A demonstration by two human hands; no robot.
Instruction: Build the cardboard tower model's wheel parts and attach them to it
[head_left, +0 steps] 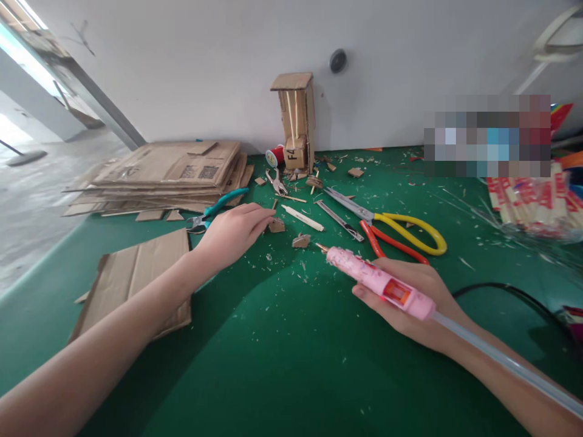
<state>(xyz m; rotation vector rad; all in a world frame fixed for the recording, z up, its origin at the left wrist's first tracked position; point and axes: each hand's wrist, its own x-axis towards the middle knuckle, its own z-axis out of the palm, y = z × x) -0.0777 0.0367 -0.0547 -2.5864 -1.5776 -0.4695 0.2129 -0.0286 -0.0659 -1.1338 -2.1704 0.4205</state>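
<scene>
Guard against burns from crossing fingers under the nozzle [322,248], with the pink glue gun [357,270] gripped in the right hand [412,297] right of centre and the left hand [239,227] beside a small cardboard piece [276,226] at centre (cannot tell whether holding it), and move over open green tabletop [282,364] at lower centre, inside its left-side edge [50,261].

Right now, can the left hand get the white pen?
Probably yes: the left hand is close by and nothing lies on top of the white pen, though a cardboard bit sits near its tip.
</scene>
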